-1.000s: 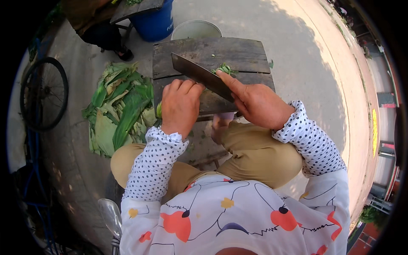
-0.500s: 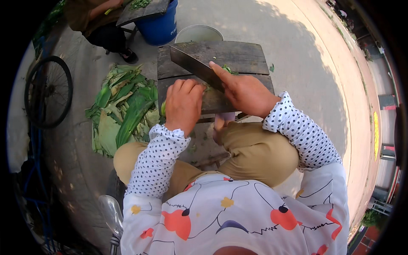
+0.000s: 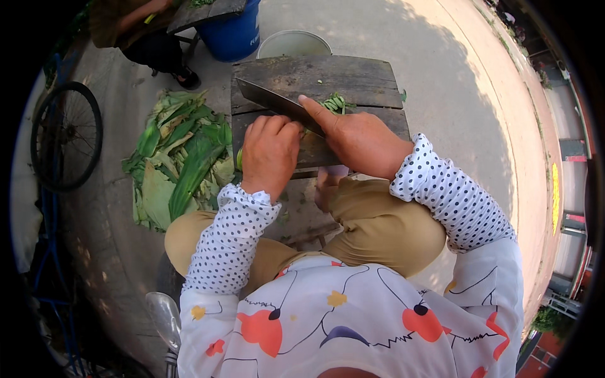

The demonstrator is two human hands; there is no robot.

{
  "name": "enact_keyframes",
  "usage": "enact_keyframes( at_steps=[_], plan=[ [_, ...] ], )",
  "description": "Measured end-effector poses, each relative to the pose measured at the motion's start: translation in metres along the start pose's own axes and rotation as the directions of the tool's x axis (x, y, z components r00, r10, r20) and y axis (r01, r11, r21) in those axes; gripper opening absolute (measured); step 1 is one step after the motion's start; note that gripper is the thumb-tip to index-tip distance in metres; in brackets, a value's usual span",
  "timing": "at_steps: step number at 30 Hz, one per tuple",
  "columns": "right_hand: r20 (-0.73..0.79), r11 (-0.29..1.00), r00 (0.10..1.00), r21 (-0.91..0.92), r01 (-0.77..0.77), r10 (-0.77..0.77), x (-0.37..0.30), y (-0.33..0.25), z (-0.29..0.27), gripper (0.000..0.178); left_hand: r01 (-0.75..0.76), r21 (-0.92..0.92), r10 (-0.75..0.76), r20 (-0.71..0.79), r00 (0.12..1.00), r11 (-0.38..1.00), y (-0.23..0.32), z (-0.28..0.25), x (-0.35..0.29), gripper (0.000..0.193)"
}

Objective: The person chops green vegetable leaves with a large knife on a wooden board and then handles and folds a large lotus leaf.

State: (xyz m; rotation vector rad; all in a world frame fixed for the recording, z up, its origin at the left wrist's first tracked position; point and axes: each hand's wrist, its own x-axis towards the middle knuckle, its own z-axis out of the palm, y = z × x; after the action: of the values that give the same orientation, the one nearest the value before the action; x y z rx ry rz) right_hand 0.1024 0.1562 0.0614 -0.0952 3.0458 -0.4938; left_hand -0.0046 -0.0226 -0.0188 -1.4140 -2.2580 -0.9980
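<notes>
Head view showed the right hand (image 3: 360,140) clamped on a cleaver (image 3: 272,99) slanted over the wooden tabletop (image 3: 368,77), where chopped greens (image 3: 336,103) lay just beyond that hand, while the left hand (image 3: 271,151) curled beside the cleaver (its grip was hidden and could not be determined).

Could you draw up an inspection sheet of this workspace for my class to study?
Surface: worn plank table, boards separated by a gap.
Job's things: cleaver; chopped greens to its right.
Clutter: leaf pile on the ground, left of the table.
Left hand: curled beside the cleaver; its grasp is mostly hidden.
Right hand: grips the cleaver, index finger extended.
Cables: nothing seen that is clearly one.
Surroundings: blue bucket, pale bucket, spoked wheel, another person.
</notes>
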Motion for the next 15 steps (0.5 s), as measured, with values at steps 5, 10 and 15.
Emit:
enact_keyframes(
  at_steps=[5,10,15],
  plan=[
    [-0.134,0.996,0.991,0.086,-0.007,0.019,0.010,0.012,0.014,0.077,-0.067,0.044,0.068,-0.022,0.997,0.997,0.005,-0.011,0.005,0.017],
    [-0.115,0.996,0.993,0.091,-0.022,0.033,-0.002,0.006,-0.006,0.077,-0.019,0.030,0.019,0.006,1.000,0.999,0.000,-0.008,0.003,0.019],
    [-0.034,0.995,0.999,0.099,0.013,-0.010,-0.015,0.004,-0.014,0.076,-0.016,0.035,0.016,-0.007,1.000,0.999,-0.001,-0.005,0.001,0.017]
  ],
)
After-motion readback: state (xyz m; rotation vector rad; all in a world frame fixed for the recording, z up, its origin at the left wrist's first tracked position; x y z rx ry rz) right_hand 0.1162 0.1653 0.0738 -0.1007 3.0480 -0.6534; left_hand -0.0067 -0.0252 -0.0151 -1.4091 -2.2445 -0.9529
